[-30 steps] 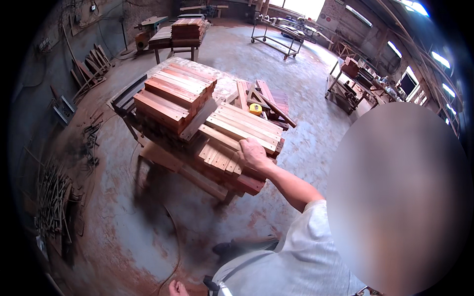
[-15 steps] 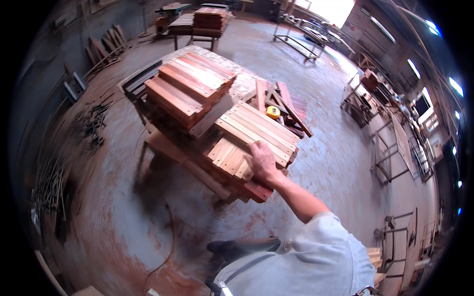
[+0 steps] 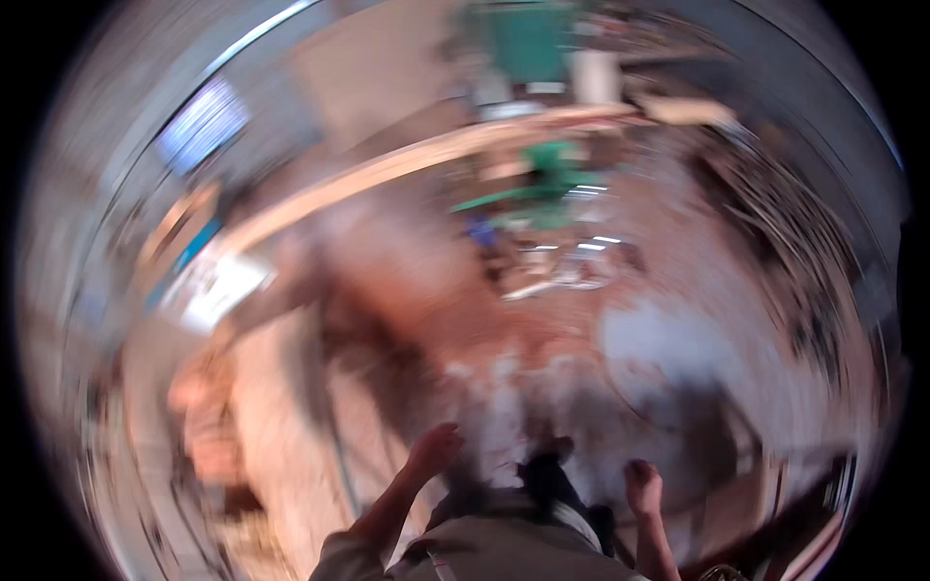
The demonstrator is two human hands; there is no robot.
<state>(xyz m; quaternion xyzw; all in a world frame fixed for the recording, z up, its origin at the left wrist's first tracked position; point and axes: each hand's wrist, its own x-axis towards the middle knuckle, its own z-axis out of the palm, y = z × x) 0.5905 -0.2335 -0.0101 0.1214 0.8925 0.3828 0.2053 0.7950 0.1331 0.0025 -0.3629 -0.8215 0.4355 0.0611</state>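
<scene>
My left hand hangs over the floor, left of my legs, its forearm running up from the lower edge. To the right of my legs is my right hand, low and near my body. No object shows in either hand, but motion smears the fingers of both. A pale wooden surface lies nearest my left hand, some way apart from it. Dark shoes and legs show between the hands.
A long pale timber spans the view ahead. Beyond it stands a blurred green machine; a smaller green object sits nearer. Reddish dust covers part of the floor. Long thin pieces are heaped at the right.
The view has swung away from the table of stacked wooden slats. One hand, earlier on the pale slats, is off them; both my hands now hang low beside my legs.
</scene>
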